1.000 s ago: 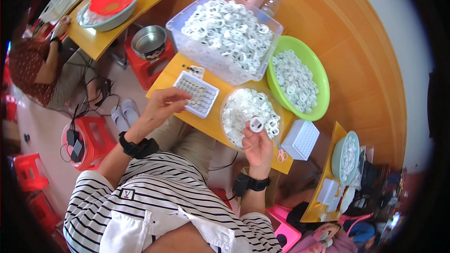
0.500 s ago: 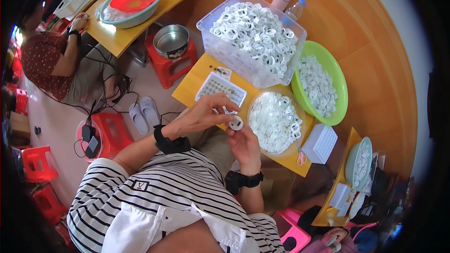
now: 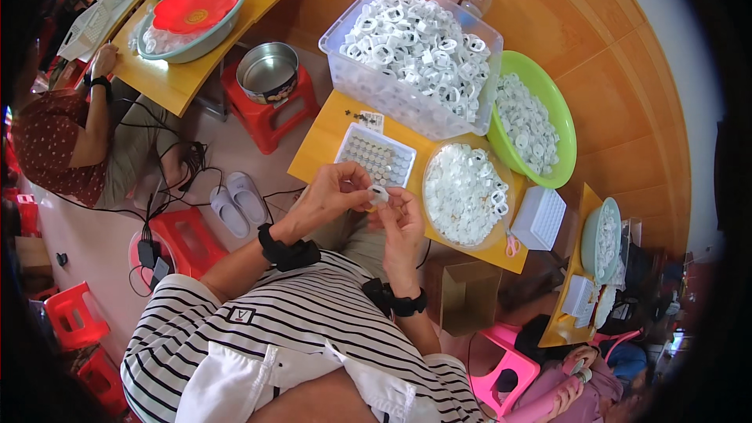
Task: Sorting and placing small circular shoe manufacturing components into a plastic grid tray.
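Note:
A small white plastic piece (image 3: 378, 195), rounded in shape, is pinched between both my hands above my lap. My left hand (image 3: 333, 196) grips it from one side with thumb and fingers closed. From the other side my right hand (image 3: 402, 227) has its fingertips on it, partly covering it. Just beyond the hands lies a white tray (image 3: 345, 143) with rows of small round silvery discs, probably button cells. Right of them, on the yellow table (image 3: 317, 135), a shallow round container (image 3: 428, 200) holds a heap of white plastic parts.
A large clear bin (image 3: 407, 86) full of white ring-like parts stands at the back. Beside it are a green basin (image 3: 565, 125), a white box (image 3: 539, 218) and pink scissors (image 3: 512, 244). Left stands a red stool (image 3: 270, 127) with a metal pot (image 3: 267, 70). Co-workers sit at both sides.
My right hand has come up and closed its fingertips on the white piece beside my left fingers. The piece has moved slightly left and up, and is now turned. The whole view has shifted.

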Demonstrator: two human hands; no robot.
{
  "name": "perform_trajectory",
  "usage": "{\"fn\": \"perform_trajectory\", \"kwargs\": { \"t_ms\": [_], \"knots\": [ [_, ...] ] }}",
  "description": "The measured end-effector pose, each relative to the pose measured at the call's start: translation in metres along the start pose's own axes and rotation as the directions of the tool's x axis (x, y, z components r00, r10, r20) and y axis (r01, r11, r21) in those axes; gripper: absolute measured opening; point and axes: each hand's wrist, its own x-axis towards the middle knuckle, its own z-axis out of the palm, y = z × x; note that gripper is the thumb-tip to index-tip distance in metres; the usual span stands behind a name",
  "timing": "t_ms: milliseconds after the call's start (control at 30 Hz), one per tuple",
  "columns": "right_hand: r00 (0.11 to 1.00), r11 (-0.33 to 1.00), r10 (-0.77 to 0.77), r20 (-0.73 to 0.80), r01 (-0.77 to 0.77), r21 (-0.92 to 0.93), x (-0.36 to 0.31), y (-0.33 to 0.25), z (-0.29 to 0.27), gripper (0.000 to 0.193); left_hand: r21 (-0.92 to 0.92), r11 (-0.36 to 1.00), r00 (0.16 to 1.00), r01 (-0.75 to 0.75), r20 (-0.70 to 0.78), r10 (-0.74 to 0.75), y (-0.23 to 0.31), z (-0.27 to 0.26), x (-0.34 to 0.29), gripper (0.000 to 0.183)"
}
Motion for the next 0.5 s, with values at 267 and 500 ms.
{"fn": "perform_trajectory", "kwargs": {
  "t_ms": [267, 500],
  "knots": [
    [0.979, 0.903, -0.181, 0.098, 0.205, -0.377, 0.02, -0.007, -0.01, 0.015, -0.218, 0.976, 0.998, 0.026, 0.053, -0.015, -0.002, -0.008, -0.003, 0.024],
    [0.926, 0.702, -0.27, 0.263, 0.377, -0.605, 0.026, -0.021, 0.009, 0.014, -0.323, 0.93, 0.968, 0.177, 0.227, -0.105, -0.01, -0.018, 0.003, 0.032]
  ]
}}
